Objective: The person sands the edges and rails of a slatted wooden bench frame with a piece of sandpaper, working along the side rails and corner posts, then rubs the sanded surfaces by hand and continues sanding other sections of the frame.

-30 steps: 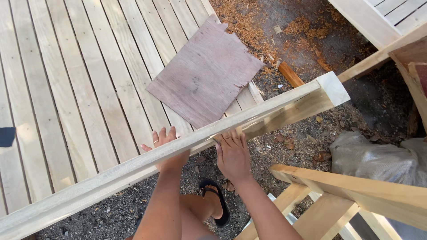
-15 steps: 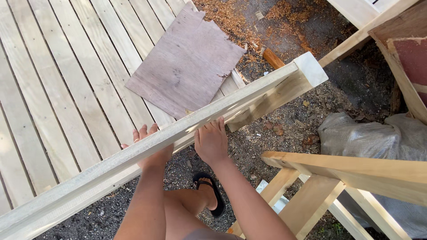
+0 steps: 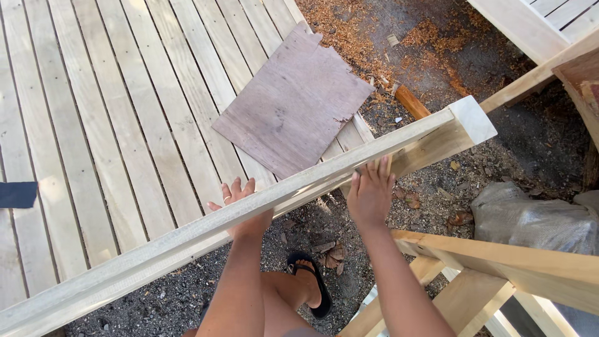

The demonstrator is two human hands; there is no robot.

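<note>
The one camera sits on my head and looks steeply down past my forearms. Close under it are my left hand [image 3: 240,209] and right hand [image 3: 370,195] on a long wooden beam [image 3: 262,203] crossing the frame. Farther below lie the slatted wooden deck [image 3: 112,125], gravel ground [image 3: 430,187] and my sandalled foot [image 3: 312,287].

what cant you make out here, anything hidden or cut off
Head view:
- Left hand: palm and thumb hidden behind the long wooden beam; only the fingers show above it.
- The beam's near end: cut off by the left edge.
- Grey sack: contents not visible, partly hidden by the wooden frame.
- Dark flat thing: cut by the left edge, unidentifiable.
</note>
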